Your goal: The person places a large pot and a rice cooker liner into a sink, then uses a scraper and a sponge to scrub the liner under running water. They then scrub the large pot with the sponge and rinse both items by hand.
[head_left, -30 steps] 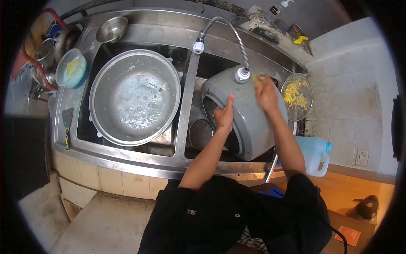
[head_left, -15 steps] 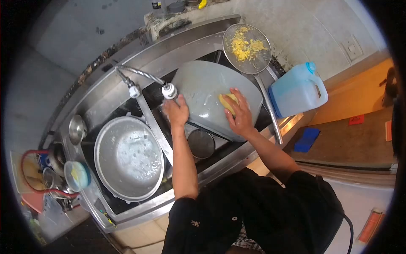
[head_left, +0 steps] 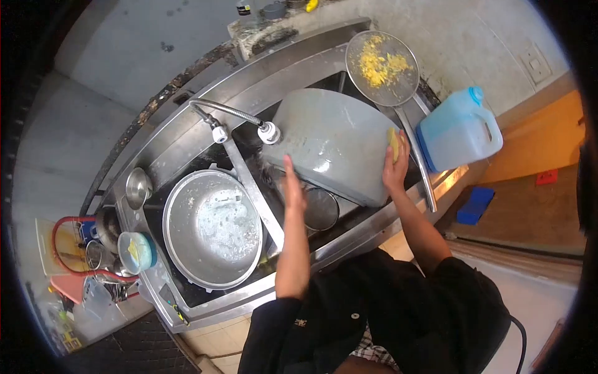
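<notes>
A large grey container (head_left: 339,140) lies on its side over the right sink basin, wet on its surface. My right hand (head_left: 396,163) presses a yellow sponge (head_left: 393,144) against its right end. Near the container's lower left edge is my left hand (head_left: 294,190), fingers apart and holding nothing, a little blurred. Just above it sits the white faucet head (head_left: 269,133). Below the container, a round dark strainer (head_left: 321,209) shows in the basin. To the left, a big metal pot (head_left: 180,230) with soapy water and a fork inside fills the other basin.
A mesh skimmer (head_left: 381,93) with yellow scraps rests at the back right, beside a blue-liquid jug (head_left: 458,134). At the left stand a metal bowl (head_left: 138,188), a blue tub (head_left: 144,252) and a red hose (head_left: 55,240). A blue block (head_left: 475,206) lies far right.
My right hand has moved the sponge rightward to the container's end. My left hand has come away from the faucet head, lower. The container has tilted, and the view has shifted slightly.
</notes>
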A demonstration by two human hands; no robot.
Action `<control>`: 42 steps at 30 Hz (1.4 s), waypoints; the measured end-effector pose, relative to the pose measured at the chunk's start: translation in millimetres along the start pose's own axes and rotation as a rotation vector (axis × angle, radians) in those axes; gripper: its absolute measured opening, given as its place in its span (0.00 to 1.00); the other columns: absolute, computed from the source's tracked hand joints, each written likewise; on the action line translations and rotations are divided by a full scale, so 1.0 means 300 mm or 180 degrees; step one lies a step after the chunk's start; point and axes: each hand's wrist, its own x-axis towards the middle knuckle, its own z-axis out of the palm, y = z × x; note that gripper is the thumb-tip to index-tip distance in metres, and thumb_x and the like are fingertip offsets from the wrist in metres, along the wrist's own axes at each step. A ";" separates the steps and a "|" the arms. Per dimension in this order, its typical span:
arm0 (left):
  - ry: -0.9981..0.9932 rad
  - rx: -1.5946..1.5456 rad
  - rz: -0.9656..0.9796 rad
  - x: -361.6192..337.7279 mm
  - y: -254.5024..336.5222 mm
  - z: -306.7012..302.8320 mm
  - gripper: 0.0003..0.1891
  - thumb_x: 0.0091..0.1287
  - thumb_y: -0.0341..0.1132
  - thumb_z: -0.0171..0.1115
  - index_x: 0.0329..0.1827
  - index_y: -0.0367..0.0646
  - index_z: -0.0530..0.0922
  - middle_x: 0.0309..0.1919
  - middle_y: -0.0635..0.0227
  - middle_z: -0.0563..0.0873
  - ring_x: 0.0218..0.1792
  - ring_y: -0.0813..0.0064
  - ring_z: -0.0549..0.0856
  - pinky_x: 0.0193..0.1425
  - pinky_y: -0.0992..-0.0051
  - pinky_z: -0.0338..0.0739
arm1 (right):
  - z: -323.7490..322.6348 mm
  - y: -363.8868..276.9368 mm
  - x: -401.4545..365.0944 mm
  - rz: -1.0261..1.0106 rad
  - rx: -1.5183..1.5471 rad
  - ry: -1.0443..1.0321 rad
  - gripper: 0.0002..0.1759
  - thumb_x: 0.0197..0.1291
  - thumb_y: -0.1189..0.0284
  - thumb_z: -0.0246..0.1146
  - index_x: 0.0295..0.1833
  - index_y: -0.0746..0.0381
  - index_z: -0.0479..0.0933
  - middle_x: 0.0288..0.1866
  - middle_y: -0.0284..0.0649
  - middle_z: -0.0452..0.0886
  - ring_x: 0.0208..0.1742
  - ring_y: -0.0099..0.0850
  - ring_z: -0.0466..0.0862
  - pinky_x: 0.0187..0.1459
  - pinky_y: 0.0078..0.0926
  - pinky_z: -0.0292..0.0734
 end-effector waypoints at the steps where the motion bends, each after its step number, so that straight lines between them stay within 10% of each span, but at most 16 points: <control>1: -0.0159 -0.0218 -0.0410 -0.112 0.001 0.059 0.45 0.64 0.61 0.61 0.70 0.31 0.60 0.64 0.50 0.73 0.62 0.57 0.74 0.66 0.60 0.68 | 0.007 0.049 0.013 0.0023 -0.0036 0.0000 0.23 0.71 0.64 0.52 0.65 0.66 0.69 0.68 0.55 0.67 0.68 0.51 0.68 0.68 0.41 0.60; 8: 0.0270 -0.0844 0.0436 -0.099 -0.103 0.153 0.36 0.62 0.50 0.70 0.62 0.30 0.69 0.54 0.57 0.80 0.53 0.65 0.79 0.59 0.62 0.75 | 0.054 0.147 0.127 0.1344 0.0386 -0.0321 0.23 0.72 0.61 0.52 0.65 0.62 0.70 0.61 0.54 0.73 0.63 0.48 0.72 0.65 0.37 0.64; 10: 0.0452 -0.1194 -0.0118 -0.080 -0.015 0.102 0.36 0.61 0.51 0.70 0.60 0.28 0.71 0.52 0.57 0.81 0.52 0.63 0.81 0.57 0.62 0.77 | 0.049 0.016 0.114 -0.0033 -0.0161 -0.0193 0.23 0.71 0.61 0.52 0.65 0.62 0.70 0.62 0.54 0.72 0.65 0.51 0.71 0.67 0.41 0.63; 21: 0.0076 -0.2348 0.0046 0.176 0.070 -0.220 0.37 0.68 0.60 0.56 0.68 0.37 0.67 0.67 0.57 0.72 0.66 0.59 0.73 0.71 0.61 0.65 | -0.001 -0.312 0.038 -0.1959 0.0348 -0.2459 0.21 0.65 0.71 0.57 0.64 0.58 0.74 0.71 0.53 0.66 0.74 0.52 0.63 0.72 0.45 0.56; 24: -0.0190 -0.2369 0.0361 -0.013 0.025 -0.094 0.38 0.67 0.60 0.57 0.68 0.37 0.66 0.67 0.58 0.71 0.66 0.60 0.71 0.72 0.60 0.63 | 0.090 -0.262 0.098 -0.0843 0.0360 -0.1099 0.22 0.64 0.71 0.58 0.65 0.53 0.74 0.71 0.49 0.66 0.74 0.50 0.63 0.72 0.48 0.56; 28: 0.0483 -0.1608 0.0129 -0.189 0.028 0.112 0.42 0.67 0.64 0.54 0.66 0.31 0.66 0.62 0.57 0.75 0.60 0.61 0.76 0.66 0.59 0.70 | 0.171 -0.398 0.095 -0.0706 0.0384 -0.1158 0.23 0.63 0.71 0.58 0.65 0.52 0.74 0.72 0.48 0.66 0.74 0.50 0.63 0.71 0.49 0.57; 33: 0.1121 -0.1620 -0.0051 -0.107 0.066 0.083 0.49 0.62 0.70 0.55 0.64 0.24 0.67 0.60 0.55 0.76 0.56 0.61 0.79 0.60 0.59 0.75 | -0.010 -0.402 0.062 -0.2125 0.0157 -0.3045 0.23 0.64 0.69 0.59 0.65 0.59 0.73 0.71 0.56 0.64 0.73 0.54 0.62 0.71 0.44 0.58; 39: 0.0780 -0.1868 -0.0271 0.087 0.117 -0.079 0.39 0.69 0.64 0.50 0.70 0.39 0.66 0.69 0.60 0.71 0.67 0.59 0.72 0.71 0.55 0.64 | -0.017 -0.051 0.029 -0.0239 0.0624 -0.1046 0.23 0.69 0.68 0.54 0.66 0.65 0.70 0.72 0.56 0.64 0.74 0.51 0.62 0.72 0.44 0.56; 42: 0.0379 -0.2218 -0.0339 0.244 0.077 -0.238 0.35 0.69 0.63 0.49 0.69 0.45 0.68 0.70 0.60 0.69 0.70 0.59 0.69 0.71 0.51 0.63 | 0.007 -0.059 0.028 -0.0285 0.0694 -0.0920 0.23 0.71 0.68 0.53 0.66 0.67 0.69 0.72 0.56 0.64 0.74 0.52 0.61 0.72 0.44 0.55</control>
